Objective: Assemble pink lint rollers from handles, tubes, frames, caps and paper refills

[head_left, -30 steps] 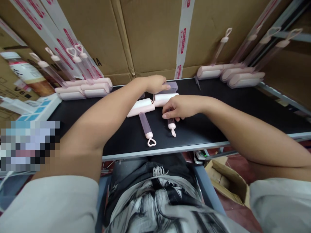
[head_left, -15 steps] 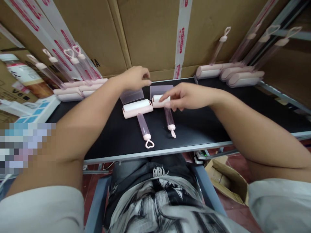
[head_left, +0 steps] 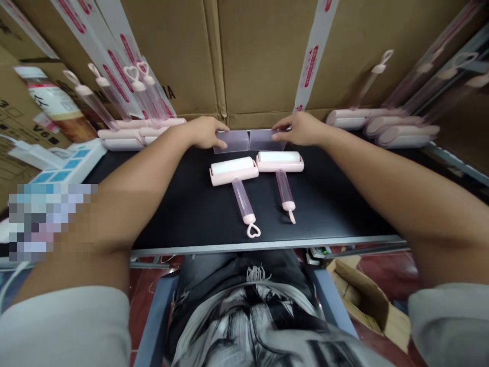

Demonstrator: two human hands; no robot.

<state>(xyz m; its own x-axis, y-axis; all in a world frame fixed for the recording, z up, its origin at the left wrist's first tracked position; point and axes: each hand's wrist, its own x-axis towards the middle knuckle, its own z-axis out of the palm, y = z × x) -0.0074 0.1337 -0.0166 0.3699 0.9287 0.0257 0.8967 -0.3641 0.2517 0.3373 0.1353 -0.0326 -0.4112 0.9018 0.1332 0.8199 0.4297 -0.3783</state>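
Note:
Two pink lint rollers with white rolls lie side by side on the black table. The left lint roller [head_left: 234,171] is slightly tilted, its clear handle ending in a heart-shaped loop. Its neighbour, the right lint roller [head_left: 280,162], points its handle the same way, towards the front edge. Behind them are two translucent purplish covers. My left hand [head_left: 204,133] is closed on the outer end of the left cover [head_left: 236,140], thumb in front. With thumb and fingers, my right hand [head_left: 300,130] grips the right cover [head_left: 263,139] at its outer end. The covers' inner ends nearly meet.
Several finished-looking lint rollers [head_left: 118,138] stand at the back left, and more lint rollers [head_left: 351,119] at the back right. A drink bottle [head_left: 57,104] and a power strip [head_left: 66,163] are on the left. Cardboard boxes [head_left: 260,61] wall the back; an open carton [head_left: 367,300] sits on the floor.
My right hand has left the right lint roller and moved back to the right cover. My left hand has come down onto the left cover. The view has shifted slightly.

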